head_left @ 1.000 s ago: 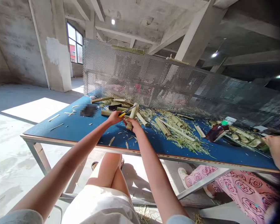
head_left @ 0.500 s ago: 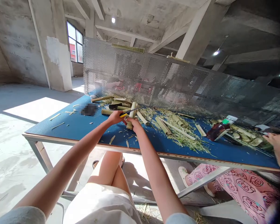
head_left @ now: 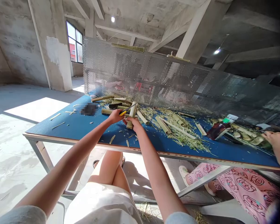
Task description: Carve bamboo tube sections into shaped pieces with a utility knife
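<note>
My left hand is closed round the yellow-and-black handle of a utility knife. Its thin blade points up and to the right, lying against or just in front of a short bamboo piece. My right hand grips the lower part of that bamboo, which stands tilted over the blue table. Where the fingers of both hands come close together, the details are hard to make out. Cut bamboo lengths lie just behind my left hand, and pale chips are scattered in front.
Bamboo shavings and split pieces cover the table to the right. Beyond them a dark red bottle leans near more bamboo. A co-worker's hand reaches in at far right. A perforated metal screen runs along the back edge.
The knife's blade has swung to a steeper angle and more of its yellow handle shows. My left hand has shifted slightly left; my right hand keeps its grip on the bamboo.
</note>
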A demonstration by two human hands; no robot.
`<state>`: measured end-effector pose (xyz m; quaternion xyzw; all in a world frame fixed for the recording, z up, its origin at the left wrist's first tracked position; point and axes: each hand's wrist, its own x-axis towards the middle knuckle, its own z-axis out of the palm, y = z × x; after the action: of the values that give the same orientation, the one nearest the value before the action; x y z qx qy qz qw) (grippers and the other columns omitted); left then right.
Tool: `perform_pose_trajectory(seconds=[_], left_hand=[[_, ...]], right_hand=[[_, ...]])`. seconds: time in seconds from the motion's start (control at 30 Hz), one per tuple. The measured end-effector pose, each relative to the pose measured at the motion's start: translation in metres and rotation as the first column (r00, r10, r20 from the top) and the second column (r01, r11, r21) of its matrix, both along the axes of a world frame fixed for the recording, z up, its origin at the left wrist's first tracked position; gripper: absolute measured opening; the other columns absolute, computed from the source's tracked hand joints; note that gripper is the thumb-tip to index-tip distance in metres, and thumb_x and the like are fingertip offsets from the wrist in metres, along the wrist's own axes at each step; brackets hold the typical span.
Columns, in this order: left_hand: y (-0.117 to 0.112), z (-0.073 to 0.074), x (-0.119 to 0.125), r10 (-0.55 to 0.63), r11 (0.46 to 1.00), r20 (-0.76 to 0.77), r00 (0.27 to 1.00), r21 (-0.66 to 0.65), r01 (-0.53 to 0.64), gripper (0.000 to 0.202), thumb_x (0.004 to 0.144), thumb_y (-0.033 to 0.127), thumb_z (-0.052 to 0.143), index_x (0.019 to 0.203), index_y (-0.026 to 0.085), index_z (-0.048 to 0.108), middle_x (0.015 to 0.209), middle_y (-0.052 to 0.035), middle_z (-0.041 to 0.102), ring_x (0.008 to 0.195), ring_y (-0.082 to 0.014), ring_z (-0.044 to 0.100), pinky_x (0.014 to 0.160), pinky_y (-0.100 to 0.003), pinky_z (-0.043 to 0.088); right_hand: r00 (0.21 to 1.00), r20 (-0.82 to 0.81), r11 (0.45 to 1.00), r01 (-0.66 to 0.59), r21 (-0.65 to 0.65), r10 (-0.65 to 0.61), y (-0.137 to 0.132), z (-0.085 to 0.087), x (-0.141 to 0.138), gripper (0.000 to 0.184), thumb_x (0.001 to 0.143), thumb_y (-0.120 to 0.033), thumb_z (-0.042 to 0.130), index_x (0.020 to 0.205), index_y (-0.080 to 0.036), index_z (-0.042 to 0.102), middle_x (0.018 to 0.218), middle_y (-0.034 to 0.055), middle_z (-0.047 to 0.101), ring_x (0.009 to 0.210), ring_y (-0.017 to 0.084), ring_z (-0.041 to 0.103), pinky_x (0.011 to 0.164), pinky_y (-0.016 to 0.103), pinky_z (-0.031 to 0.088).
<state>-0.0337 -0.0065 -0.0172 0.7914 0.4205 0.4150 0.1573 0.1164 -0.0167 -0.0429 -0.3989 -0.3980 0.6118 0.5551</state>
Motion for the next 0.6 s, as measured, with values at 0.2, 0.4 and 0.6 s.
perform_pose_trajectory(seconds=[0.2, 0.4, 0.6], left_hand=[[-0.0015, 0.0029, -0.0005, 0.016, 1.0, -0.028, 0.999, 0.014, -0.016, 0.02, 0.08, 0.03, 0.062, 0.083, 0.011, 0.063, 0.078, -0.0027, 0.063, 0.072, -0.0146, 0.059, 0.068, -0.028, 0.048], [-0.0019, 0.0028, -0.001, 0.021, 1.0, -0.006, 1.0, 0.014, -0.021, 0.021, 0.081, 0.031, 0.061, 0.085, 0.011, 0.061, 0.08, -0.002, 0.063, 0.074, -0.0142, 0.06, 0.069, -0.03, 0.05], [-0.0054, 0.0066, 0.0001, 0.006, 0.999, 0.06, 0.998, 0.034, -0.008, 0.021, 0.067, 0.021, 0.057, 0.083, 0.01, 0.065, 0.077, -0.0035, 0.068, 0.073, -0.0174, 0.061, 0.064, -0.024, 0.048]], right_hand=[[0.999, -0.044, 1.0, -0.02, -0.017, 0.019, 0.0008, -0.0003, 0.0017, 0.011, 0.068, -0.008, 0.062, 0.075, -0.014, 0.057, 0.059, 0.0046, 0.067, 0.053, 0.016, 0.064, 0.049, 0.025, 0.053], [0.991, -0.086, 0.994, -0.103, -0.035, 0.1, -0.0007, 0.0049, 0.0038, 0.006, 0.071, -0.014, 0.06, 0.076, -0.016, 0.057, 0.062, 0.0032, 0.066, 0.056, 0.014, 0.064, 0.052, 0.022, 0.053], [0.994, -0.071, 0.994, -0.09, -0.054, 0.087, -0.0013, 0.0046, 0.0041, 0.009, 0.07, -0.012, 0.065, 0.076, -0.015, 0.059, 0.06, 0.0011, 0.064, 0.052, 0.011, 0.059, 0.047, 0.02, 0.05]])
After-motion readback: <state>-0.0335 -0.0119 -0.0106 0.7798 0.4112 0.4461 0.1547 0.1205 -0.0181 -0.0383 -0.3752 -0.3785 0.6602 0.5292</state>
